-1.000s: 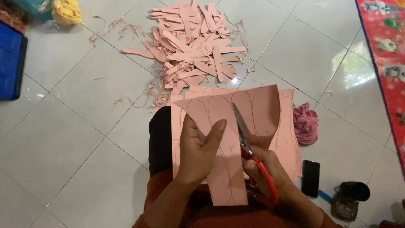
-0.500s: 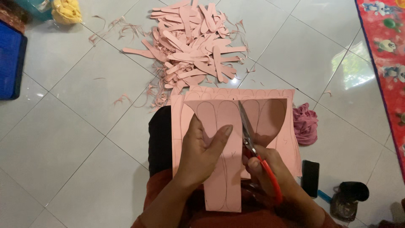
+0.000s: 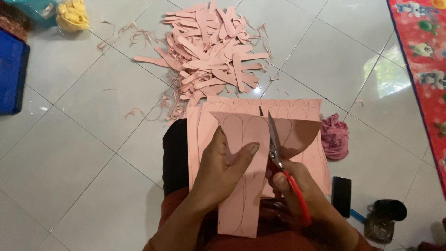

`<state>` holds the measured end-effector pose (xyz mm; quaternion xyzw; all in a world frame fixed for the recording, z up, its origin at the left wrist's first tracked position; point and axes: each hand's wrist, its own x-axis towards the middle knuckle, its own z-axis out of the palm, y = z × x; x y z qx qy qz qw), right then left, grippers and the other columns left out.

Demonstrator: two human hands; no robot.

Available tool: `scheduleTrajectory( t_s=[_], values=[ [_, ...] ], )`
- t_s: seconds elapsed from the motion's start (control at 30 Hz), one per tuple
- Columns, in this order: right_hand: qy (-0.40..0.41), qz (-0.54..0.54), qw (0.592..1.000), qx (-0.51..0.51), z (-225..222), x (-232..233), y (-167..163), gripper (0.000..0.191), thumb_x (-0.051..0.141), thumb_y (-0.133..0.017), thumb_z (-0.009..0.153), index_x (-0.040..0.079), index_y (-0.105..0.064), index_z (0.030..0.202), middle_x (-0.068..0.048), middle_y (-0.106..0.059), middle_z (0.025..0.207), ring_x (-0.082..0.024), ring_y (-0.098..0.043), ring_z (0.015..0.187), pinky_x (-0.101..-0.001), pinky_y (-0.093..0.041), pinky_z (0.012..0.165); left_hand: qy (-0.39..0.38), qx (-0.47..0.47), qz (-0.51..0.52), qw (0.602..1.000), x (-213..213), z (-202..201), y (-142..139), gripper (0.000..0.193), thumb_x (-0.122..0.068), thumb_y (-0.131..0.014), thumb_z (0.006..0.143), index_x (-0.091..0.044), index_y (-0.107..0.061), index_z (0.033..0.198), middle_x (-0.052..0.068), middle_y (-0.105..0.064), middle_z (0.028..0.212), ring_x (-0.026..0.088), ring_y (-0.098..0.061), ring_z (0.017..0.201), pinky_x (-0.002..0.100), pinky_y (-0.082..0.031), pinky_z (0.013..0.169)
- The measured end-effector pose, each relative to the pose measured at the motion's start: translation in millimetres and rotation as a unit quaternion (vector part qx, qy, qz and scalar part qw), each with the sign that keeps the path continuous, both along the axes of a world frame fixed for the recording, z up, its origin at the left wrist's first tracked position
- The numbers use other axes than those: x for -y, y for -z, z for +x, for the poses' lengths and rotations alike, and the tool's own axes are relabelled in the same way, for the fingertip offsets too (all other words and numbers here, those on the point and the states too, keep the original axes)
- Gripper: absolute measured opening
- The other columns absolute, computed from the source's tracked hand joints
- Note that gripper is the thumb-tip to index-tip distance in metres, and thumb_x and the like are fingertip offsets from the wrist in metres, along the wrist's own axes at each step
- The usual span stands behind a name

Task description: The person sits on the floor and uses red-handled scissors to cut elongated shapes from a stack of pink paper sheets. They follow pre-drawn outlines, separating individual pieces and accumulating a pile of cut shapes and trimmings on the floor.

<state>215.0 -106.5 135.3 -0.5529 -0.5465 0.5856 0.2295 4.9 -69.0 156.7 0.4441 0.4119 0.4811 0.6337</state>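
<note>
My left hand (image 3: 222,169) pinches a pink sheet (image 3: 241,139) marked with long rounded outlines, thumb on top. My right hand (image 3: 297,195) grips red-handled scissors (image 3: 275,148), whose blades stand in a cut running up the sheet. Under it on my lap lies a stack of more pink marked sheets (image 3: 306,109). A heap of cut pink strips (image 3: 213,56) lies on the white tiled floor ahead.
A pink cloth bundle (image 3: 334,137) lies right of the stack. A black phone (image 3: 341,196) and a small dark jar (image 3: 383,218) sit lower right. A red patterned mat (image 3: 423,60) runs along the right edge; a blue crate (image 3: 11,76) and yellow bundle (image 3: 72,14) are at left.
The scissors have travelled farther up the sheet, lengthening the cut. My left hand has shifted the sheet a little and the right flap has swung outward.
</note>
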Motion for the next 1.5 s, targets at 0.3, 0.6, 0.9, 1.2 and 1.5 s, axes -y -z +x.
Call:
scheduleTrajectory(
  t_s=[0.3, 0.6, 0.9, 1.2, 1.5],
  values=[
    [0.000, -0.007, 1.000, -0.019, 2.3, 1.7, -5.1, 0.077, 0.074, -0.047, 0.087, 0.000, -0.061, 0.098, -0.003, -0.052, 0.068, -0.014, -0.048, 0.059, -0.0303, -0.043, 0.051, 0.048, -0.038, -0.016, 0.998, -2.4, -5.7, -11.1, 0.044, -0.017, -0.063, 0.097, 0.004, -0.046, 0.133, 0.012, -0.066, 0.118, 0.014, -0.067, 0.108, 0.032, -0.062, 0.093],
    [-0.017, 0.042, 0.999, -0.027, 3.1, -1.2, -11.2, 0.078, 0.077, -0.044, 0.087, 0.001, -0.059, 0.095, -0.004, -0.055, 0.069, -0.015, -0.053, 0.061, -0.0315, -0.049, 0.054, 0.091, -0.103, -0.058, 0.989, -0.7, -7.3, -22.7, 0.042, -0.020, -0.062, 0.096, 0.004, -0.046, 0.127, 0.012, -0.066, 0.111, 0.014, -0.073, 0.103, 0.030, -0.066, 0.083],
    [0.017, -0.040, 0.999, -0.002, 6.2, 2.5, -9.7, 0.075, 0.076, -0.049, 0.082, 0.002, -0.060, 0.084, -0.002, -0.052, 0.065, -0.013, -0.050, 0.052, -0.0290, -0.044, 0.044, 0.074, -0.056, -0.017, 0.996, 3.7, -9.6, -24.1, 0.039, -0.013, -0.063, 0.098, 0.005, -0.048, 0.129, 0.013, -0.066, 0.119, 0.014, -0.068, 0.111, 0.030, -0.060, 0.099],
    [0.075, -0.199, 0.968, -0.134, -14.2, 7.8, -53.0, 0.060, 0.064, -0.046, 0.092, 0.005, -0.058, 0.101, -0.002, -0.056, 0.071, -0.014, -0.051, 0.059, -0.0294, -0.041, 0.049, 0.064, -0.097, -0.064, 0.991, 7.9, -16.7, -20.5, 0.037, -0.016, -0.066, 0.096, 0.005, -0.050, 0.122, 0.014, -0.067, 0.110, 0.012, -0.069, 0.105, 0.029, -0.060, 0.094],
    [0.048, -0.179, 0.981, -0.058, -42.5, -17.7, -38.9, 0.059, 0.059, -0.036, 0.100, 0.007, -0.047, 0.074, -0.002, -0.039, 0.056, -0.015, -0.037, 0.044, -0.0321, -0.029, 0.040, -0.002, -0.033, -0.160, 0.987, -5.7, -15.3, 19.5, 0.036, -0.018, -0.065, 0.095, 0.000, -0.055, 0.124, 0.009, -0.067, 0.117, 0.014, -0.064, 0.108, 0.030, -0.057, 0.090]
  ],
)
